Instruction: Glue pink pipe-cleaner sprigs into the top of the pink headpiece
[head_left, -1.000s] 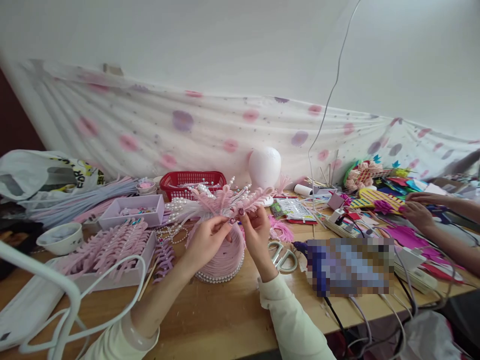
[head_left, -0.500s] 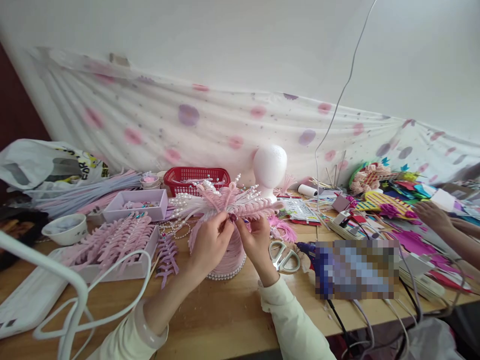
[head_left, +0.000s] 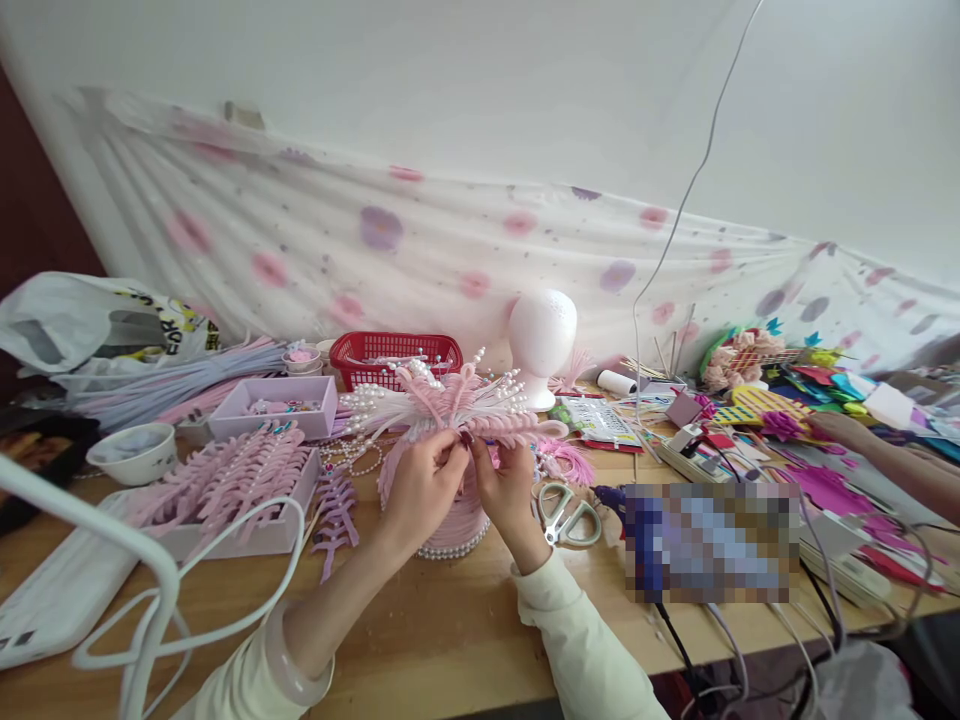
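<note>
A pink pipe-cleaner headpiece (head_left: 444, 398) stands at the middle of the table, with sprays of white pearl beads to either side and a band of pearls round its base. My left hand (head_left: 426, 482) is closed in a pinch at its front. Close beside it, my right hand (head_left: 508, 492) pinches at the same spot, thumb and fingertips nearly meeting the left ones. Whatever small part lies between the fingertips is mostly hidden. White-handled scissors (head_left: 568, 518) lie just right of my right wrist.
A white foam head (head_left: 541, 340) and a red basket (head_left: 358, 358) stand behind. Pink leaf-shaped pieces (head_left: 236, 480) fill a box at left, near a white looped tube (head_left: 154, 590). A blue glue gun (head_left: 611, 495), partly blurred, lies right. Another person's hand (head_left: 836, 430) reaches in at far right.
Both hands stay pinched at the headpiece's front, fingertips shifting slightly. The other person's hand at far right has moved a little left. The view has shifted slightly.
</note>
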